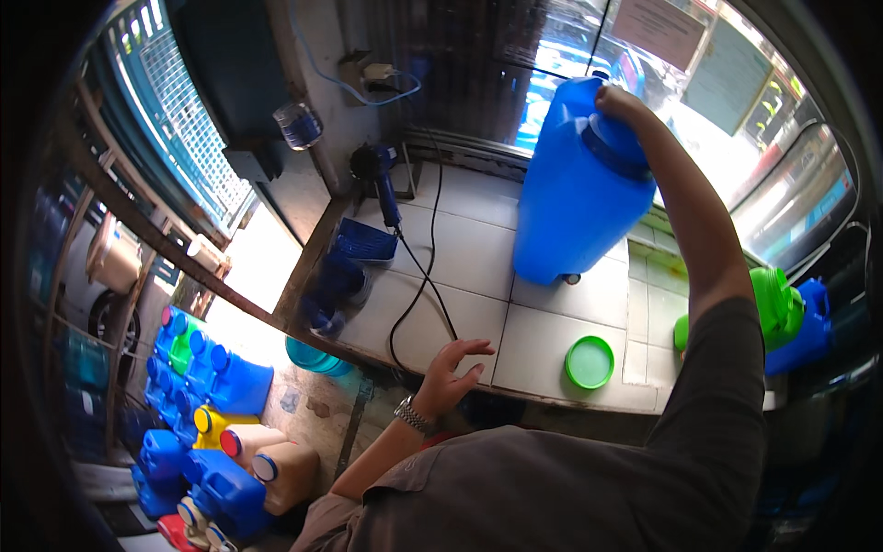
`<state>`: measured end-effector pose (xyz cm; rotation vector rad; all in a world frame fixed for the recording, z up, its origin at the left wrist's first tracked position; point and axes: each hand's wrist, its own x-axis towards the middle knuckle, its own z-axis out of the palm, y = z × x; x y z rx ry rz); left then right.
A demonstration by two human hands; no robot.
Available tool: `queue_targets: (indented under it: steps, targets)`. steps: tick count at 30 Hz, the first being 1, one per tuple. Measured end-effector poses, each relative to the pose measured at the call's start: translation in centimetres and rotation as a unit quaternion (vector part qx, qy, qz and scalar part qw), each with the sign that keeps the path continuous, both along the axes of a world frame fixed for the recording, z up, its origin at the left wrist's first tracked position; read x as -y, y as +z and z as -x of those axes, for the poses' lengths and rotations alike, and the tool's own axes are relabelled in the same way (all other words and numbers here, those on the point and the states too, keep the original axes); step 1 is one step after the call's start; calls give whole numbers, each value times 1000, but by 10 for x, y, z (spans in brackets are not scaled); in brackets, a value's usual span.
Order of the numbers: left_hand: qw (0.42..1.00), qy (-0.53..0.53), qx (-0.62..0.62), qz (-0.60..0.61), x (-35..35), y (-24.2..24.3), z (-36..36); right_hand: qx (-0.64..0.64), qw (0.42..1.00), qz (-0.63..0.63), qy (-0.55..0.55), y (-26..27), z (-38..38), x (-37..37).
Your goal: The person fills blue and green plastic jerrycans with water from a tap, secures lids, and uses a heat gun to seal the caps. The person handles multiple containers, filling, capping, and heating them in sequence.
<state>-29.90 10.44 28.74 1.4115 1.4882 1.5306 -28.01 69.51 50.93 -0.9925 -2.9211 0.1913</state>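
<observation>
My right hand (617, 105) is closed on the top handle of a large blue plastic jerrycan (586, 200), which stands tilted over the white tiled counter (469, 200). The can has a wide blue cap, and a small round fitting shows at its lower edge. My left hand (452, 379), with a metal-band watch on the wrist, is empty with fingers apart at the counter's front edge, near a black cord. A round green-rimmed lid (590, 362) lies on the tiles to its right. Left of the can is a dark blue heat gun or hair dryer (383, 179) with its cord across the tiles.
A blue tray (365, 240) and dark blue containers (338, 283) sit at the counter's left end. Several jerrycans (234, 383) crowd the floor at left, beside a teal bucket (317, 355). A green jerrycan (776, 310) stands at right. A window lies behind the counter.
</observation>
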Motion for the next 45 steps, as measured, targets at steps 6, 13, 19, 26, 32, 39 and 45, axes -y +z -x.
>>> queue_targets:
  steps: [6,13,19,26,32,39,45]
  targets:
    - [989,58,-119,-69,-68,39,-7,-56,996,-45,45,29,-22,146]
    - [955,166,-213,-125,-143,55,-32,-40,986,59,152,49,6,246]
    - [930,231,-223,-178,-171,44,-8,-58,993,41,92,45,36,250]
    - [954,110,-213,-179,-191,56,104,-86,995,-11,46,12,99,166]
    - [994,-17,-64,-89,-190,64,171,-148,980,-9,-134,-8,164,157]
    - [990,-36,-134,-30,-199,59,222,-386,885,-80,-245,62,121,237]
    - [941,40,-319,-111,-187,71,223,-526,837,-115,-96,-28,-61,340]
